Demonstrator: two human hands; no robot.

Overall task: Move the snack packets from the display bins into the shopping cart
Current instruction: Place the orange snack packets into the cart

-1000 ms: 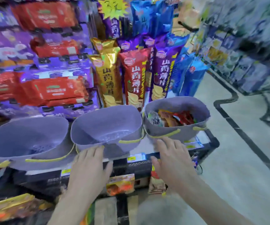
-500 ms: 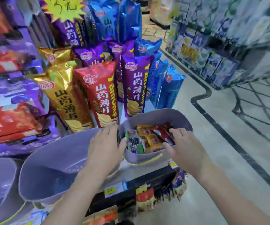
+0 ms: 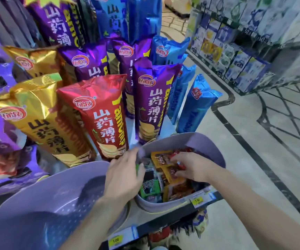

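Lavender plastic display bin (image 3: 208,141) at front edge of dark shelf (image 3: 165,221), holding small foil snack packets (image 3: 151,188) in orange, green and red. Packed flat and overlapping; long axis of orange packet (image 3: 161,158) runs from far rim toward near rim. Left hand (image 3: 125,177) reaches over left rim, fingers together and bent downward; grip cannot be told. Right hand (image 3: 190,166) sits palm-down inside, fingers curled, pinching small red packet (image 3: 180,164).

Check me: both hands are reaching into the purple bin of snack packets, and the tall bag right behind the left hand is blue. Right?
No. In the head view the left hand and right hand reach into the purple bin of snack packets, but the tall bag behind the left hand is red, not blue.
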